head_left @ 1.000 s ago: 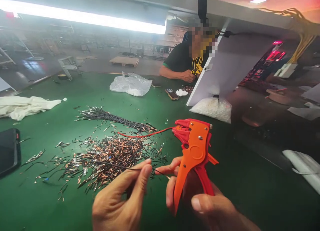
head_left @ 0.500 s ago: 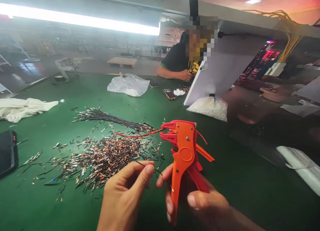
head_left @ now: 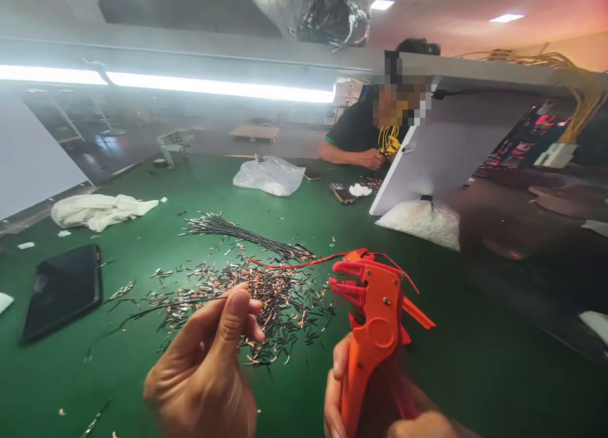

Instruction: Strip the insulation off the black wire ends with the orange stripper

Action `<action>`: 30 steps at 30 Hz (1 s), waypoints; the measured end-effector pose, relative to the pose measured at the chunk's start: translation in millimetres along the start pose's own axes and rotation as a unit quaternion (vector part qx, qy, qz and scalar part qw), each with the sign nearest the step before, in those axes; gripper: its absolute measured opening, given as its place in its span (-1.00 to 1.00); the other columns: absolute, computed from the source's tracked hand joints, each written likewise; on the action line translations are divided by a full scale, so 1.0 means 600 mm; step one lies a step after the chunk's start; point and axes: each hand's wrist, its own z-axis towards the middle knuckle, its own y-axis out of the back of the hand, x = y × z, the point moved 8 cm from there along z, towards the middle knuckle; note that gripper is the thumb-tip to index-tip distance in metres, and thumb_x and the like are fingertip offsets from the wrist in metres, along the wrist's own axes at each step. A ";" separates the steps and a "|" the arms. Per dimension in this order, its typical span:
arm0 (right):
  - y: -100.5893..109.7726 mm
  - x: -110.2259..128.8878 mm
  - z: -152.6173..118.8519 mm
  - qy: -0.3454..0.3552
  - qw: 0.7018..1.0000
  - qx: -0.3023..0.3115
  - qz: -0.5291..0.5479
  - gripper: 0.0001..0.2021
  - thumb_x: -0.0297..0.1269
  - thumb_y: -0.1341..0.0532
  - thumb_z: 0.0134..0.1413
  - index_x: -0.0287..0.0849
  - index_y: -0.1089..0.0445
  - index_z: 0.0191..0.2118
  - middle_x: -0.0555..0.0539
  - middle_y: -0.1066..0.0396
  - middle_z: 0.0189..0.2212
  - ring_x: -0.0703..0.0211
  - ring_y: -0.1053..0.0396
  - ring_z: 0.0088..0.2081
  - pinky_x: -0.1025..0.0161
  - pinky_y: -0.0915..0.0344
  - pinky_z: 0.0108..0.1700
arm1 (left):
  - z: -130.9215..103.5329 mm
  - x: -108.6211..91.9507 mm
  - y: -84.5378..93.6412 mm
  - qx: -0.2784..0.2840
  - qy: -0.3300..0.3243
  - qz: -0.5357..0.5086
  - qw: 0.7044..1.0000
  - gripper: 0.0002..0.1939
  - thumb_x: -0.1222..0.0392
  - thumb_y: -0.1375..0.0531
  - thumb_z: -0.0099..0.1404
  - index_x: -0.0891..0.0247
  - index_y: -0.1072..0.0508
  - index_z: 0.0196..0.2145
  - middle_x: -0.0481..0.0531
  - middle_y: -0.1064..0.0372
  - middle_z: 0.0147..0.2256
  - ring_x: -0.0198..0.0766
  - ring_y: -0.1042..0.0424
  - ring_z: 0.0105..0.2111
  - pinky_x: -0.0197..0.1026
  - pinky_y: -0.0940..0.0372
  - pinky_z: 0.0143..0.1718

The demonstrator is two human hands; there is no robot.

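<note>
My left hand (head_left: pixel 204 362) pinches a thin black wire (head_left: pixel 156 310) between thumb and index finger; the wire trails away to the left, blurred at its far end. My right hand (head_left: pixel 342 375) is wrapped round the handles of an orange and red wire stripper (head_left: pixel 380 318). Its jaws are apart and point left, with no black wire in them. A red wire (head_left: pixel 304 262) runs from the table past the tool's head; whether it is fastened there I cannot tell. Beyond my left hand lies a heap of short wire offcuts (head_left: pixel 280 299), with a bundle of black wires (head_left: pixel 247 233) behind it.
To the left lie a black phone (head_left: pixel 64 292) and a white cloth (head_left: pixel 102 210). Farther back are a clear plastic bag (head_left: pixel 269 175), a smaller phone (head_left: pixel 342 193) and a filled white bag (head_left: pixel 420 223) beside a white panel (head_left: pixel 456 140). A person (head_left: pixel 354 131) sits opposite.
My left hand has moved left, away from the stripper, with the black wire. The stripper has tilted and shifted slightly right in view. The camera view has turned left and upward.
</note>
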 end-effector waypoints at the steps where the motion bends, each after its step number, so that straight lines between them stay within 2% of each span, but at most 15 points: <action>1: 0.001 -0.005 -0.001 -0.010 1.000 -0.003 -0.012 -0.49 -0.02 -0.49 -0.26 -0.04 -0.33 -0.17 0.00 -0.55 -0.37 0.13 -0.49 -0.32 0.11 -0.33 -0.17 | 0.002 0.000 -0.001 0.002 0.012 -0.008 1.000 -0.93 0.24 -0.43 -0.01 0.17 -0.63 -0.50 -0.08 -0.50 -0.55 -0.43 -0.37 -0.59 -0.39 -0.30 -0.54; 3: 0.000 -0.012 -0.003 -0.031 0.999 0.007 -0.043 -0.51 0.01 -0.49 -0.22 -0.04 -0.34 -0.20 0.00 -0.54 -0.40 0.17 -0.45 -0.36 0.20 -0.29 -0.24 | 0.006 0.009 -0.004 0.010 0.060 -0.024 0.998 -0.91 0.23 -0.45 -0.06 0.18 -0.64 -0.51 -0.08 -0.49 -0.55 -0.45 -0.36 -0.60 -0.43 -0.28 -0.58; 6: -0.002 -0.008 -0.005 -0.019 0.998 0.026 -0.059 -0.50 -0.01 -0.51 -0.22 -0.05 -0.35 -0.18 0.03 -0.46 -0.41 0.28 -0.37 -0.41 0.30 -0.22 -0.29 | 0.008 0.026 -0.008 0.028 0.135 -0.040 0.990 -0.82 0.21 -0.50 -0.18 0.20 -0.63 -0.54 -0.09 -0.47 -0.56 -0.48 -0.34 -0.61 -0.48 -0.27 -0.62; 8: -0.003 -0.006 -0.007 -0.013 0.998 0.035 -0.054 -0.53 -0.06 -0.49 -0.15 -0.09 -0.36 -0.14 0.02 -0.41 -0.39 0.33 -0.30 -0.42 0.35 -0.18 -0.31 | 0.009 0.033 -0.010 0.041 0.159 -0.040 0.986 -0.76 0.17 -0.52 -0.24 0.22 -0.62 -0.55 -0.08 -0.45 -0.56 -0.47 -0.33 -0.62 -0.47 -0.26 -0.64; 11: -0.007 -0.003 -0.012 -0.009 0.998 0.045 -0.047 -0.53 -0.07 -0.46 -0.09 -0.17 -0.38 -0.11 0.02 -0.33 -0.40 0.37 -0.18 -0.46 0.38 -0.11 -0.36 | 0.009 0.035 -0.012 0.054 0.159 -0.038 0.985 -0.71 0.09 -0.53 -0.28 0.22 -0.62 -0.56 -0.06 -0.44 -0.58 -0.44 -0.32 -0.64 -0.44 -0.24 -0.70; 13: -0.009 -0.002 -0.015 -0.009 0.997 0.049 -0.053 -0.48 0.01 -0.45 -0.10 -0.20 -0.38 -0.09 0.03 -0.30 -0.41 0.38 -0.09 -0.49 0.37 -0.08 -0.37 | 0.009 0.034 -0.013 0.065 0.143 -0.034 0.987 -0.72 0.08 -0.53 -0.27 0.21 -0.62 -0.56 -0.04 -0.46 -0.58 -0.43 -0.31 -0.67 -0.42 -0.23 -0.72; 15: -0.007 0.001 -0.016 -0.006 0.997 0.039 -0.067 -0.45 0.08 -0.42 -0.08 -0.21 -0.38 -0.07 0.01 -0.31 -0.39 0.38 -0.09 -0.49 0.35 -0.07 -0.37 | 0.008 0.031 -0.014 0.082 0.115 -0.023 0.990 -0.77 0.08 -0.51 -0.21 0.19 -0.63 -0.56 -0.02 -0.48 -0.59 -0.42 -0.31 -0.69 -0.40 -0.23 -0.74; 17: -0.003 0.001 -0.015 -0.003 0.996 0.041 -0.085 -0.43 0.13 -0.39 -0.08 -0.19 -0.36 -0.06 -0.02 -0.35 -0.36 0.33 -0.17 -0.45 0.33 -0.08 -0.36 | 0.007 0.023 -0.012 0.102 0.051 0.003 0.993 -0.86 0.09 -0.45 -0.06 0.16 -0.65 -0.52 -0.01 -0.51 -0.57 -0.42 -0.31 -0.71 -0.37 -0.24 -0.73; 19: 0.002 -0.004 -0.011 0.000 0.993 0.053 -0.110 -0.43 0.16 -0.35 -0.06 -0.15 -0.31 -0.05 -0.05 -0.38 -0.35 0.27 -0.23 -0.42 0.30 -0.10 -0.35 | 0.001 0.000 -0.007 0.114 -0.084 0.065 0.988 -0.97 0.17 -0.37 0.12 0.11 -0.65 -0.44 -0.05 -0.52 -0.53 -0.43 -0.33 -0.70 -0.36 -0.25 -0.71; 21: 0.011 -0.010 -0.007 0.015 0.989 0.056 -0.135 -0.46 0.13 -0.34 -0.02 -0.13 -0.26 -0.05 -0.06 -0.40 -0.35 0.25 -0.24 -0.42 0.28 -0.13 -0.35 | -0.020 -0.030 -0.005 0.120 -0.262 0.148 0.946 -0.86 0.32 -0.31 0.20 0.08 -0.64 -0.33 -0.09 -0.54 -0.46 -0.42 -0.38 -0.62 -0.35 -0.29 -0.65; 23: 0.023 -0.014 -0.004 0.040 0.986 0.031 -0.159 -0.49 0.09 -0.33 0.02 -0.14 -0.24 -0.06 -0.05 -0.41 -0.38 0.23 -0.25 -0.41 0.26 -0.16 -0.33 | -0.043 -0.045 -0.004 0.126 -0.378 0.200 0.895 -0.74 0.44 -0.31 0.17 0.09 -0.61 -0.27 -0.11 -0.53 -0.40 -0.40 -0.42 -0.50 -0.34 -0.33 -0.55; 26: 0.025 -0.016 -0.005 0.058 0.983 -0.002 -0.175 -0.49 0.12 -0.33 0.01 -0.13 -0.24 -0.09 -0.03 -0.39 -0.40 0.20 -0.28 -0.40 0.24 -0.20 -0.32 | -0.063 -0.054 -0.010 0.163 -0.472 0.238 0.833 -0.71 0.51 -0.33 0.13 0.17 -0.59 -0.25 -0.08 -0.50 -0.35 -0.37 -0.40 -0.38 -0.35 -0.35 -0.45; 28: 0.018 -0.013 -0.008 0.043 0.983 -0.018 -0.175 -0.47 0.13 -0.34 -0.01 -0.11 -0.24 -0.07 -0.04 -0.38 -0.36 0.17 -0.31 -0.37 0.20 -0.24 -0.27 | -0.076 -0.056 -0.019 0.202 -0.525 0.269 0.782 -0.73 0.50 -0.33 0.14 0.24 -0.57 -0.22 -0.04 -0.50 -0.34 -0.35 -0.39 -0.34 -0.34 -0.36 -0.42; 30: 0.010 -0.008 -0.012 0.014 0.984 -0.032 -0.176 -0.50 0.07 -0.34 0.04 -0.13 -0.25 -0.05 -0.07 -0.40 -0.31 0.13 -0.35 -0.30 0.15 -0.27 -0.17 | -0.078 -0.055 -0.022 0.229 -0.546 0.288 0.752 -0.72 0.50 -0.31 0.16 0.26 -0.54 -0.19 -0.02 -0.51 -0.34 -0.31 -0.38 -0.31 -0.32 -0.38 -0.37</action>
